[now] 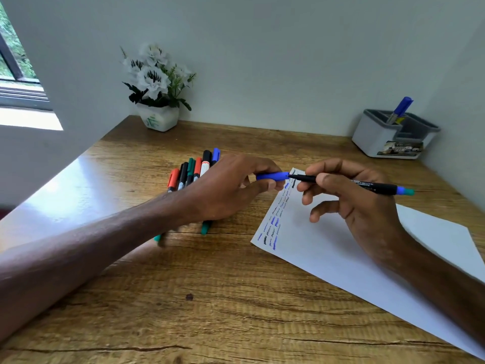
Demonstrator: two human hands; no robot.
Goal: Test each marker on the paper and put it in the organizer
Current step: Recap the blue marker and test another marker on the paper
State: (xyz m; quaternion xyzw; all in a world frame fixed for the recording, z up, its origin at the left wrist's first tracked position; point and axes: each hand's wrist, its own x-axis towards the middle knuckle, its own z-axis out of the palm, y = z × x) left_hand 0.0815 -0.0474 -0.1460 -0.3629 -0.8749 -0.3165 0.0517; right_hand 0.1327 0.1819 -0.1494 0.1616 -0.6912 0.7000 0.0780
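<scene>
crosswise, marker (pixel 378 187) in right grip (pixel 349 195) — tip leftward at cap (pixel 273 176) in left grip (pixel 231 185)

Left forearm reaches in from lower left, low over desk (pixel 236 298); left hand (pixel 228 187) back up, fingers (pixel 262 167) curled, thumb and forefinger pinching blue cap (pixel 273 176); right forearm enters from lower right; right hand (pixel 359 198) grips black marker (pixel 372 185) near tip between thumb and forefinger, other fingers loosely curled below; hands near, cap touching marker tip.
</scene>
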